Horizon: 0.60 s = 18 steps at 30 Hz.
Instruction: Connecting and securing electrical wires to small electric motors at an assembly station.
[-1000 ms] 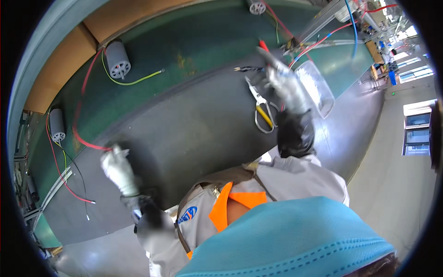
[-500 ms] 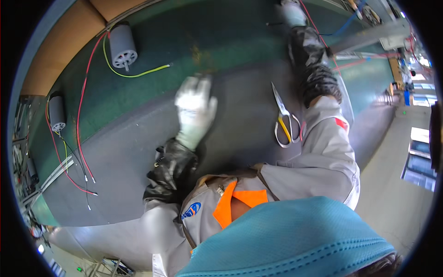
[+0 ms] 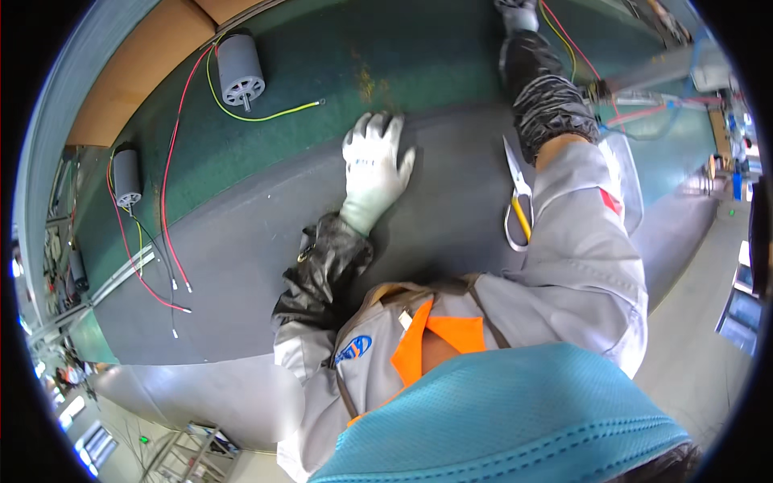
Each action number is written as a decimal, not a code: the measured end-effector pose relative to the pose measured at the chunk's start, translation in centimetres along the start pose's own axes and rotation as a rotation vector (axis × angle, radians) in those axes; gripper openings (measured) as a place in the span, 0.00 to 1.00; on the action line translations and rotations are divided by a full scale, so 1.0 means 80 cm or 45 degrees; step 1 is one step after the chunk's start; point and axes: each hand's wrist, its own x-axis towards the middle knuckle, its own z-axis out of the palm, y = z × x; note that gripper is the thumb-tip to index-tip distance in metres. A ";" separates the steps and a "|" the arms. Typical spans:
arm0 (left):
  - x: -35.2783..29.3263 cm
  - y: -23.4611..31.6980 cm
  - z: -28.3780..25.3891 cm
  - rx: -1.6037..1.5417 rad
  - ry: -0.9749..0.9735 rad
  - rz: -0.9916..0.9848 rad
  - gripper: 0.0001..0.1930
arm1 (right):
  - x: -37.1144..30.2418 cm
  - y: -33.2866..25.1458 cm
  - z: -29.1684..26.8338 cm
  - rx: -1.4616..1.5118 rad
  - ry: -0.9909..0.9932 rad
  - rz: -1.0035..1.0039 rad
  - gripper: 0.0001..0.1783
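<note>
My left hand (image 3: 375,165), in a white glove with grey fingertips, lies on the grey mat (image 3: 250,241) near its far edge, fingers spread and nothing in them. My right arm stretches far forward in a black sleeve cover. The gloved right hand (image 3: 522,16) is cut by the top edge, so its fingers and anything in them cannot be made out. Red and yellow-green wires (image 3: 569,50) run just right of it. A pair of scissors (image 3: 519,197) with white and yellow handles lies beside my right forearm, partly covered by the sleeve.
At the far left stands a grey cylindrical motor (image 3: 241,71) with red and yellow-green leads. A second motor (image 3: 127,177) sits nearer, its wires trailing over the mat. Cardboard boxes (image 3: 133,68) line the back left. A metal bar (image 3: 652,72) juts in at the right.
My view has shifted, so the bench things sit further right. My left hand, blurred before, is now still and flat on the mat. The right arm remains stretched forward; its sleeve now covers part of the scissors.
</note>
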 end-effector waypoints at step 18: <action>-0.129 0.003 -0.108 -0.484 0.118 0.097 0.26 | -0.335 0.358 -0.547 2.407 0.810 -0.043 0.29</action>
